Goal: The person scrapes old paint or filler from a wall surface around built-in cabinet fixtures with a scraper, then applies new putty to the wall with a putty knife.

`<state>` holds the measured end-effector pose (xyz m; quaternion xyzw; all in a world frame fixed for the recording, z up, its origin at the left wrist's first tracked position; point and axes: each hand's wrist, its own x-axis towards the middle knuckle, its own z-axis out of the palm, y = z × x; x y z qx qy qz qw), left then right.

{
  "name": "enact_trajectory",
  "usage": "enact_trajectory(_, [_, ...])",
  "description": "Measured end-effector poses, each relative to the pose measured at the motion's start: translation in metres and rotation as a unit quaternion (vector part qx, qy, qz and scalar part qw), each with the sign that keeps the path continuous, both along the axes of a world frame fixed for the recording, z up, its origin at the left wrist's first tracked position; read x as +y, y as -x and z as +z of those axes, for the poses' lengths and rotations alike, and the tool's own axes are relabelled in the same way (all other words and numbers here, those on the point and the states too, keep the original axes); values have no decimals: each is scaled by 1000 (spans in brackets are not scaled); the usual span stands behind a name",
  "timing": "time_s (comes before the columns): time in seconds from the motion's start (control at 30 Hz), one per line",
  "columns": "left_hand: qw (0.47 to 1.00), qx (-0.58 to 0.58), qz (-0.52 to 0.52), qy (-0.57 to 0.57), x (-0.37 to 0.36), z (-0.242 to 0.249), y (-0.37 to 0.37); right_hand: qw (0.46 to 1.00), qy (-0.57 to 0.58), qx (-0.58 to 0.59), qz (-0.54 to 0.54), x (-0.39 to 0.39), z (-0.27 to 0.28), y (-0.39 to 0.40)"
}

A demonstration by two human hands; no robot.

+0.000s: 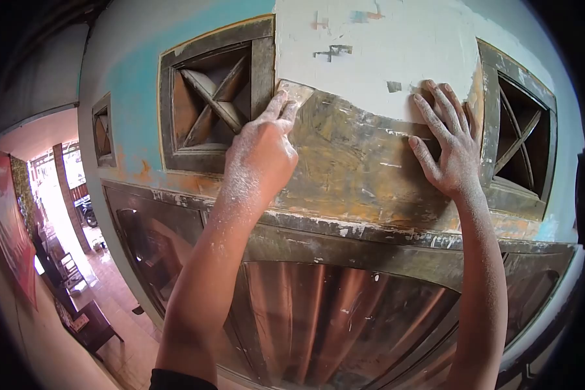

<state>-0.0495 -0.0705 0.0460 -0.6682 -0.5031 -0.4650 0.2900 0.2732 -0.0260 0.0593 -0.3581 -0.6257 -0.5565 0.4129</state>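
My left hand [261, 146], dusted with white powder, grips a flat putty scraper [297, 92] between its fingers and thumb. The blade lies against the wall beside the left vent's wooden frame, at the lower left corner of a white putty layer [383, 55]. Beneath that layer is a bare brown and orange wall patch [348, 162] with white specks. My right hand [454, 153] rests with fingers spread on the wall, fingertips over the putty's lower right edge. Powder also coats both forearms.
Wooden vents with crossed slats stand on either side, a left vent [263, 71] and a right vent [547, 140]. Below runs a paint-spotted wooden ledge [331, 227] above a glazed panel with a curtain [318, 305]. At far left, a dark chair [97, 328] stands on the floor near a bright doorway.
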Motion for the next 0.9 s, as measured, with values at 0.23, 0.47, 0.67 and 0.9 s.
enact_trajectory(0.23, [1000, -4, -12, 3, 3, -3, -2, 1000, -7, -1, 5, -2, 2, 0])
enact_trajectory(0.47, [1000, -10, -17, -3, 7, -7, -9, 1000, -11, 0, 12, 1, 0, -2])
enact_trajectory(0.67, [999, -17, -22, -40, 4, -5, -18, 1000, -23, -1, 14, 1, 0, -2])
enact_trajectory(0.9, [999, -32, -1, -13, -1, -4, -23, 999, -17, -12, 35, 1, 0, -4])
